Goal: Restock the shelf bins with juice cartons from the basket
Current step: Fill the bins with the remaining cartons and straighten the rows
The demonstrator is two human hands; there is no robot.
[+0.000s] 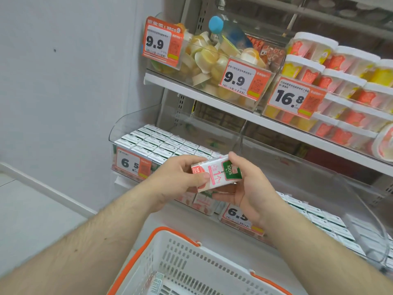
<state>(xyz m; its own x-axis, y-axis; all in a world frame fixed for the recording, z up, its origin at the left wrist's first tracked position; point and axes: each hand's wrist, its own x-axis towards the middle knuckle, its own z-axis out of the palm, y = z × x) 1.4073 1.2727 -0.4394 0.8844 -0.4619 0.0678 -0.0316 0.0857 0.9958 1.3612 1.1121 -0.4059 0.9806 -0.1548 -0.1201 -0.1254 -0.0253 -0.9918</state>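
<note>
Head view: I've got both hands on one juice carton (214,174), left hand (180,179) and right hand (248,188) curled round its ends, long axis crosswise, above the basket (170,248). Left bin (136,126) just behind, looks nearly full.

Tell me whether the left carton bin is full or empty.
Nearly full: carton tops pack the left bin in rows, reaching its front wall.

"100%" is printed on the green corner of the juice carton (214,174) pinched between the fingers (202,177); a pink "1" is read beside it. Just behind the fingers, "6.5" is shown on a bin tag (133,163). Higher up, tags marked "9.9" (161,44), "9.9" (242,79) and "16.8" (294,97) are fixed to upper-shelf bins.
</note>
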